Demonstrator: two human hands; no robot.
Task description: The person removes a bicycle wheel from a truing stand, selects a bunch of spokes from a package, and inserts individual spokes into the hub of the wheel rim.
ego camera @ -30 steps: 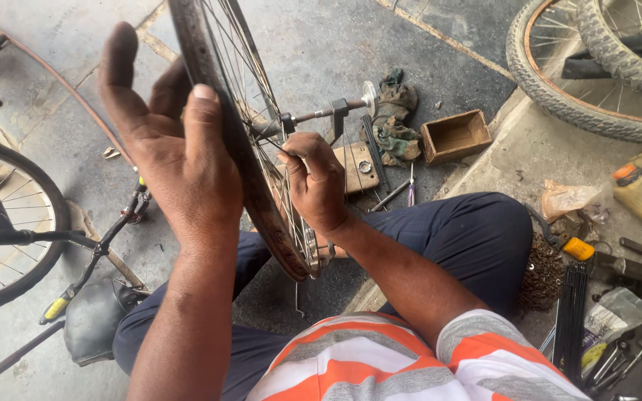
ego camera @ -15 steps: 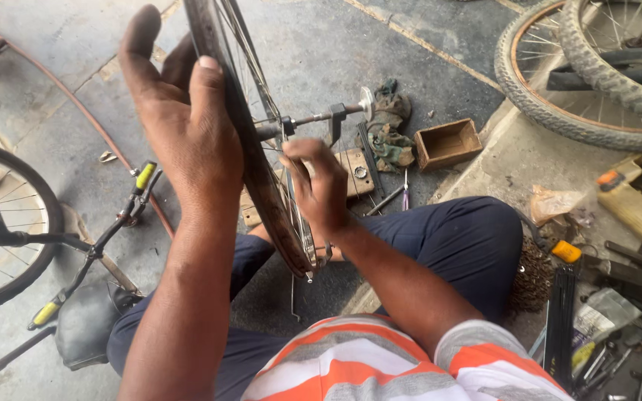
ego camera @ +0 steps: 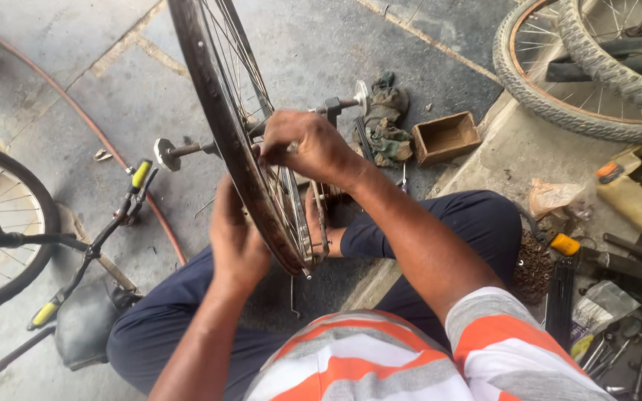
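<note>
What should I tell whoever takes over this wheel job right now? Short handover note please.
Left hand grips the rim of the bare wheel, held upright over the lap. Right hand is closed at the hub on the spokes beside the axle. No tyre on this rim. Small brown box and rag lie on the floor beyond. Spoke work at the hub is under way, not visibly finished.

Bare bike rim (ego camera: 217,126) stands upright between the knees, left hand (ego camera: 235,241) gripping its near edge, right hand (ego camera: 307,147) in at the spokes by the axle (ego camera: 180,149). Small wooden box (ego camera: 446,137) and a greasy rag (ego camera: 384,119) sit on the concrete, 1 tyred wheel (ego camera: 596,67) top right.
</note>
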